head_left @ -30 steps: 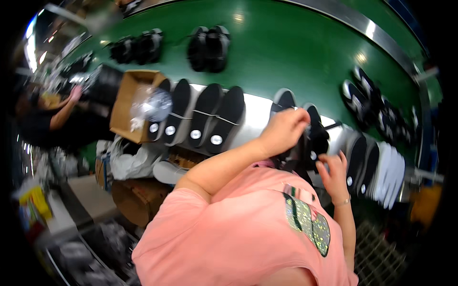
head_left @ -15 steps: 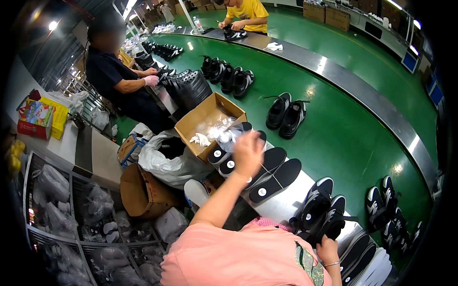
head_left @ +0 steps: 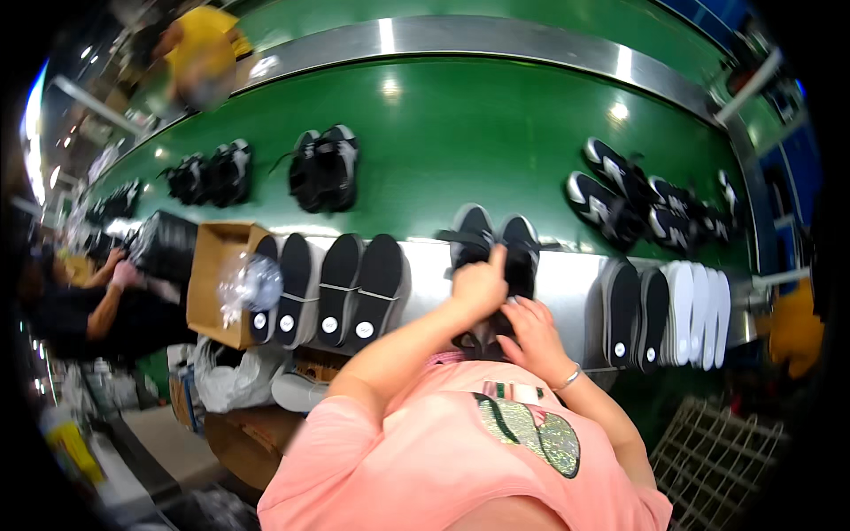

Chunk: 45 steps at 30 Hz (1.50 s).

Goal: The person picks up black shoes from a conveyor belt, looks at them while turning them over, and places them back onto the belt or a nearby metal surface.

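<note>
A pair of black sneakers with pale toe edges stands before me, one the left shoe [head_left: 472, 232], one the right shoe [head_left: 521, 248], laces spread sideways. Over their openings is my left hand [head_left: 479, 288], its fingers mostly curled and one finger stretched forward; whatever lies within the curl is hidden. My right hand [head_left: 535, 334], with a bracelet at the wrist, rests at the heel end of the right shoe, fingers bent but apart. Both hands nearly meet and cover the heels.
Dark insoles [head_left: 379, 283] lie left of the shoes, beside a cardboard carton [head_left: 209, 288] with a clear plastic bag [head_left: 251, 285]. White insoles [head_left: 680, 310] are at right. Sneakers stand on the green surface [head_left: 443, 142] beyond. A co-worker [head_left: 97, 310] is at far left, and a wire basket [head_left: 717, 451] lower right.
My left hand has come from the carton to the shoes. My right hand stays at the right shoe's heel. The view has swung rightward.
</note>
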Each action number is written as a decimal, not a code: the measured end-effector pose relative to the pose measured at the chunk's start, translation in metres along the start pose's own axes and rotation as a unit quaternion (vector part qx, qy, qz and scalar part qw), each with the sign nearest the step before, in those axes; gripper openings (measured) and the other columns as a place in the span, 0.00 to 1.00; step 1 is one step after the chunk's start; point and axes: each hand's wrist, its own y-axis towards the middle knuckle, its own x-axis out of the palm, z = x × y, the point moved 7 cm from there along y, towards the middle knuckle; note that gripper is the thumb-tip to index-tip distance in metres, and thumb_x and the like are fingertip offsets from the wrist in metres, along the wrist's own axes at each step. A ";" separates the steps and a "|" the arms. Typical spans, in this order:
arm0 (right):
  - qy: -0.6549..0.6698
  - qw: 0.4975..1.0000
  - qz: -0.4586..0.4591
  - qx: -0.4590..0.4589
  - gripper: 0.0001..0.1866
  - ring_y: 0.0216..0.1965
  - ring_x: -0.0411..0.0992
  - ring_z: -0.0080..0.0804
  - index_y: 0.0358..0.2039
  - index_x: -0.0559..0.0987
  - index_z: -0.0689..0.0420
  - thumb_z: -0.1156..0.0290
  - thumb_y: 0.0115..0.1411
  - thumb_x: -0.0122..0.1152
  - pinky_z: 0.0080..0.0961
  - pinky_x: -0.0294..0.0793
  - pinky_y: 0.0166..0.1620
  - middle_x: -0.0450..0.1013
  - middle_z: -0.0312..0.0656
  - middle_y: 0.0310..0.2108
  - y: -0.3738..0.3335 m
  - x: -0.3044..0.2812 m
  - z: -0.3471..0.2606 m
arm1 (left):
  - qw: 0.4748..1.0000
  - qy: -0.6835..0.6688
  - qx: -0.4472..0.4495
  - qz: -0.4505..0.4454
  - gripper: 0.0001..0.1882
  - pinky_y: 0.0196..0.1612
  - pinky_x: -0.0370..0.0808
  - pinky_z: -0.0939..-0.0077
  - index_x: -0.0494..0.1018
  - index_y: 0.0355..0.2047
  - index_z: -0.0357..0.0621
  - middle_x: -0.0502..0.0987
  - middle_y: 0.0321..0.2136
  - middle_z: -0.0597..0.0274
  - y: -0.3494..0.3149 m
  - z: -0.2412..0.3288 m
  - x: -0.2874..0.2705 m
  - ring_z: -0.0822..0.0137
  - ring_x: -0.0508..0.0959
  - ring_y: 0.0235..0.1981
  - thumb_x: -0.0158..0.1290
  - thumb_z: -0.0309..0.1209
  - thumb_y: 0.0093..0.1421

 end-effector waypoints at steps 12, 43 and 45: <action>0.006 0.997 -0.015 0.076 0.17 0.46 0.60 0.46 0.37 0.70 0.61 0.71 0.44 0.55 0.37 0.58 0.48 0.62 0.49 0.44 -0.010 0.034 0.059 | 0.955 0.021 -0.012 0.296 0.23 0.39 0.67 0.65 0.61 0.46 0.43 0.70 0.37 0.55 0.037 -0.080 -0.166 0.54 0.70 0.38 0.51 0.32 0.49; -0.051 0.997 -0.032 0.043 0.14 0.51 0.54 0.48 0.36 0.69 0.58 0.73 0.45 0.51 0.39 0.49 0.55 0.59 0.49 0.48 -0.003 0.050 0.067 | 0.552 -0.535 -0.239 0.593 0.12 0.18 0.58 0.80 0.64 0.19 0.50 0.64 0.14 0.71 -0.241 -0.355 -0.245 0.76 0.63 0.16 0.40 0.37 0.58; -0.047 0.997 -0.035 0.040 0.16 0.52 0.53 0.47 0.36 0.69 0.57 0.73 0.44 0.53 0.38 0.49 0.55 0.58 0.48 0.49 -0.005 0.049 0.067 | 0.724 -0.323 -0.247 0.557 0.11 0.22 0.63 0.77 0.66 0.21 0.44 0.68 0.17 0.66 -0.234 -0.317 -0.253 0.72 0.66 0.18 0.42 0.35 0.57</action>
